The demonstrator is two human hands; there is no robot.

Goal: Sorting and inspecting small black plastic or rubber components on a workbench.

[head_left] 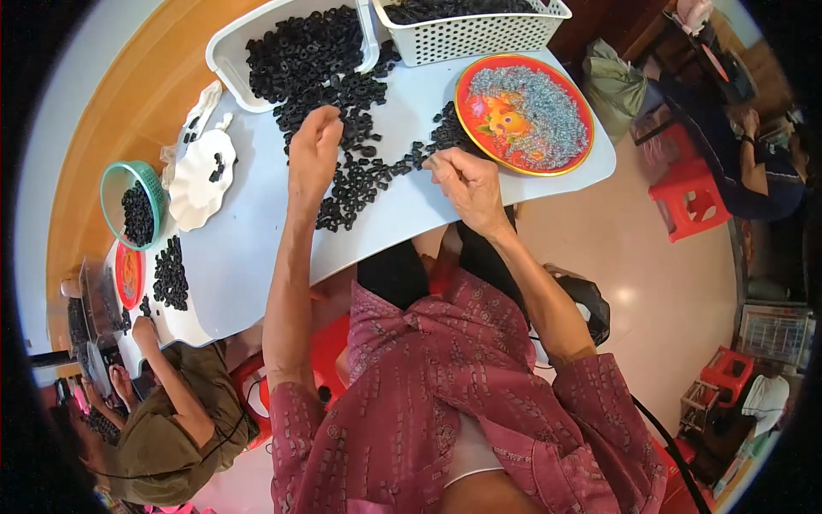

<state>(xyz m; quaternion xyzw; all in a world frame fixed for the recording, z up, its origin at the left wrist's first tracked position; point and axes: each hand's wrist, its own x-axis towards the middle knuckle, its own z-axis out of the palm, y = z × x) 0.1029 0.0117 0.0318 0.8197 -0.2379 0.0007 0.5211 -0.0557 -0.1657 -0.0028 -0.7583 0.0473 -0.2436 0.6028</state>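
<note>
My left hand (315,147) is above the loose pile of small black parts (353,190) on the pale table (248,265). Its fingers are curled together, and whatever they may hold is hidden. To the right, my right hand (471,187) has its thumb and fingers pressed together close to the black parts. I cannot make out what is in that pinch. Just beyond it lies a round red tray (463,107) with a yellow rim and a printed picture, bearing many small silvery pieces (552,103), too small to name.
At the far edge stand a white bin (229,56) spilling black parts and a white perforated basket (479,41). A white wavy dish (193,193) and green basket (157,184) are left. A co-worker (171,420) works lower left; another person (762,163) sits right, near a red stool (685,193).
</note>
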